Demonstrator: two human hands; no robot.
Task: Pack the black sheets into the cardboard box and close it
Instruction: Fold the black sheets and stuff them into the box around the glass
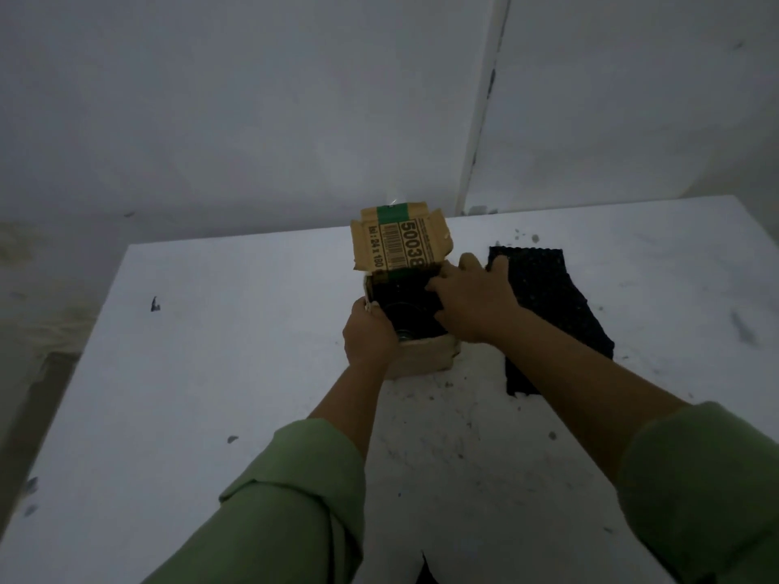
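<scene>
A small cardboard box (pixel 425 356) stands open in the middle of the white table, its printed lid flap (pixel 400 244) raised at the back. Black sheet material (pixel 406 303) fills its inside. My left hand (pixel 369 335) grips the box's near-left corner. My right hand (pixel 472 299) lies over the box's right side, fingers bent onto the black sheet inside, thumb pointing away. A stack of black sheets (pixel 556 305) lies flat on the table just right of the box, partly hidden under my right forearm.
The white table (pixel 210 351) carries scattered dark specks and crumbs, mostly in front of the box. White walls meet in a corner behind it. The table's left edge drops off to a dim floor.
</scene>
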